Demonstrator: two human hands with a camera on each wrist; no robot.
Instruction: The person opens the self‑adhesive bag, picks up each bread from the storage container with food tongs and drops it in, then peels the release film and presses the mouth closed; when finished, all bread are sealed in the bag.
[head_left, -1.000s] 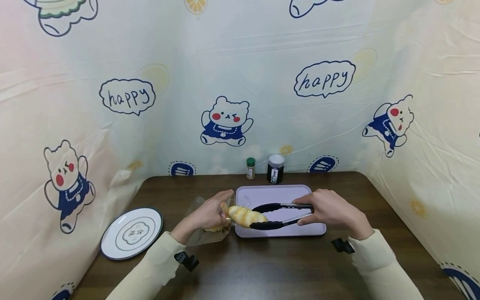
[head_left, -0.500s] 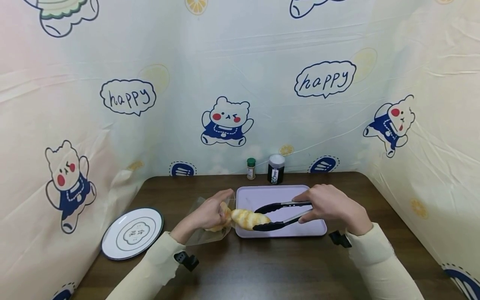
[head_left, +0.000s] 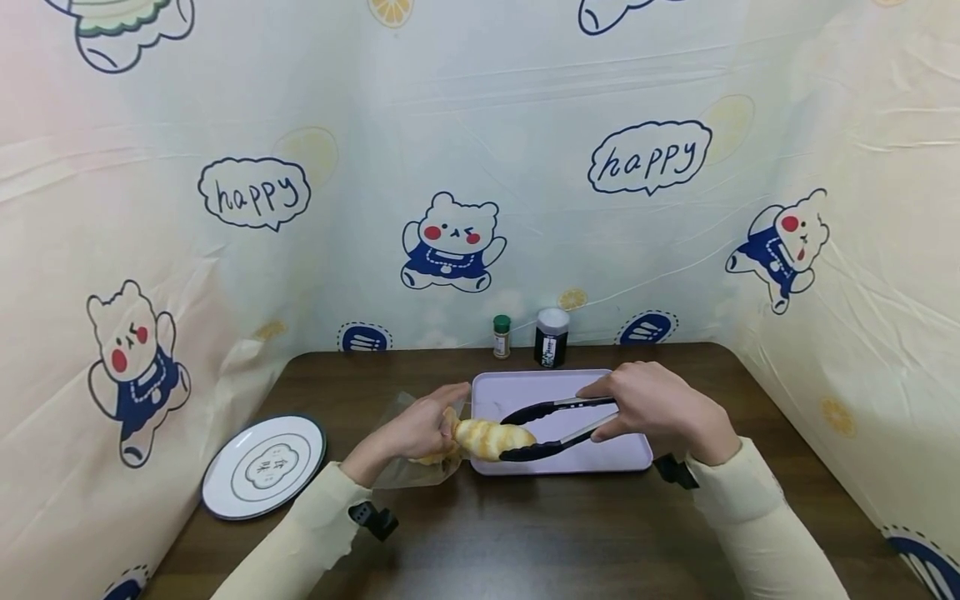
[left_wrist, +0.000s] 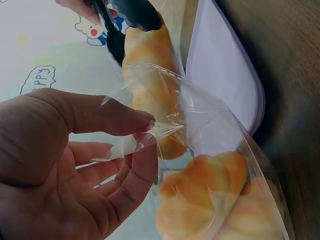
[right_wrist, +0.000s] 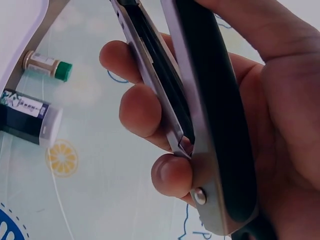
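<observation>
Bread (head_left: 489,438) between tongs (head_left: 542,451), apart from right grip (head_left: 663,408)

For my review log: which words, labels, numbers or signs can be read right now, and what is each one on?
"happy": left speech bubble on the backdrop
"happy": right speech bubble on the backdrop
White plate: central marks too blurred to read
Green-capped bottle: label too small
Dark jar: label too blurred
</observation>
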